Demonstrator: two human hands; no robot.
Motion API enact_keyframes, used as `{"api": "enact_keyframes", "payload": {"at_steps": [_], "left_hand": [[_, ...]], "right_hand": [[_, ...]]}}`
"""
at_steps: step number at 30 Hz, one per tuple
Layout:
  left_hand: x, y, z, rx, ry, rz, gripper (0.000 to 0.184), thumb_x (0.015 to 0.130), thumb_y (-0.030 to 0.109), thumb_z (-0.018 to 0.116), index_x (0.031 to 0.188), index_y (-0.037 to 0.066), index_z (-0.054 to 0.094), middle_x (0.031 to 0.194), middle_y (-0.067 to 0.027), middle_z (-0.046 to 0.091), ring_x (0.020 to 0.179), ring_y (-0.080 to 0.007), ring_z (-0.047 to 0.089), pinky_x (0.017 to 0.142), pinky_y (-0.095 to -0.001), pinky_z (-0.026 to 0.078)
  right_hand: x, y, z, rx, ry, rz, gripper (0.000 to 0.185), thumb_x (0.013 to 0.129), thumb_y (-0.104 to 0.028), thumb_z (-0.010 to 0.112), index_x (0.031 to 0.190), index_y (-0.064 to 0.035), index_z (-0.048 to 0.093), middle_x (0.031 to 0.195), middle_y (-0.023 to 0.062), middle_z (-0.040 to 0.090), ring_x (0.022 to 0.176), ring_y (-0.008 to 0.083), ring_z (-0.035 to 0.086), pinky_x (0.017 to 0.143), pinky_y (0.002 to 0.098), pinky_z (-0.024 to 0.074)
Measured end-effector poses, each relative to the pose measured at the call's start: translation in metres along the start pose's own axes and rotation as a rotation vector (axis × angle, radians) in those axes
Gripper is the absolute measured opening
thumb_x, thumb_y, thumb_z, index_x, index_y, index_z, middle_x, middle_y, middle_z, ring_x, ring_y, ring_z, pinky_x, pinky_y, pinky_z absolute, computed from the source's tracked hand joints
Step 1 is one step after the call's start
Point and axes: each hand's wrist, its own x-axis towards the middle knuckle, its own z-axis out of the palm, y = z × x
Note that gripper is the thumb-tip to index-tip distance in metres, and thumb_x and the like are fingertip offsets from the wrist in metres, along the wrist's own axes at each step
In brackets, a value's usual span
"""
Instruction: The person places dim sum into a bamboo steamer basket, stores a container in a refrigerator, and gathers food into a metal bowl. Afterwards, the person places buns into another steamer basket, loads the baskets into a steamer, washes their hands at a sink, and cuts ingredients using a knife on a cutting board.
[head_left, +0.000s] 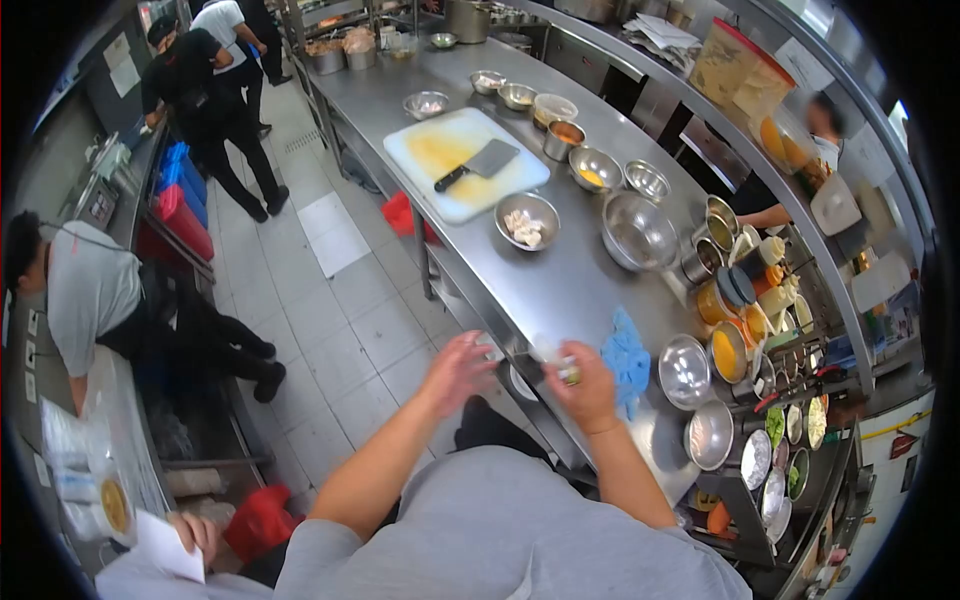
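Note:
My left hand (pixel 460 374) is raised in front of the table edge, fingers curled and smeared by motion. A small pale, shiny thing (pixel 487 344) shows at its fingertips; its kind is unclear. Facing it, my right hand (pixel 588 388) is closed around a small whitish thing with a yellow-green patch (pixel 570 375), mostly hidden by the fingers. A crumpled blue cloth (pixel 626 358) lies on the steel table just beside my right hand. Farther off, a metal bowl (pixel 527 222) holds pale chunks, near a cleaver (pixel 480 163) resting on a stained white cutting board (pixel 425 185).
Several metal bowls (pixel 640 232) and sauce containers (pixel 725 295) line the table's right side, under a loaded shelf (pixel 745 95). People work at the left counter, one in black (pixel 200 90) and one in grey (pixel 90 275). Another person's hand (pixel 195 535) holds white paper at lower left.

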Motion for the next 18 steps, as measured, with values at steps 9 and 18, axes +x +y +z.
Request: {"api": "enact_keyframes", "payload": {"at_steps": [9, 18], "left_hand": [[0.139, 0.072, -0.097, -0.281, 0.063, -0.227, 0.025, 0.099, 0.026, 0.067, 0.111, 0.006, 0.061, 0.094, -0.0087, 0.064, 0.088, -0.0221, 0.065, 0.076, -0.0365, 0.055], [0.110, 0.261, -0.298, -0.261, 0.759, 0.116, 0.049, 0.095, 0.014, 0.055, 0.142, 0.009, 0.038, 0.126, -0.0127, 0.054, 0.108, -0.0301, 0.058, 0.086, -0.0481, 0.052]], "right_hand": [[0.153, -0.008, 0.124, 0.224, -0.113, -0.380, 0.033, 0.076, -0.016, 0.088, 0.103, -0.0082, 0.071, 0.092, 0.0099, 0.069, 0.076, 0.0291, 0.067, 0.067, 0.0374, 0.0553], [0.265, 0.156, 0.187, 0.700, 0.741, 0.649, 0.020, 0.105, -0.020, 0.062, 0.114, -0.0027, 0.062, 0.109, 0.0141, 0.065, 0.101, 0.0251, 0.062, 0.095, 0.0354, 0.0473]]}}
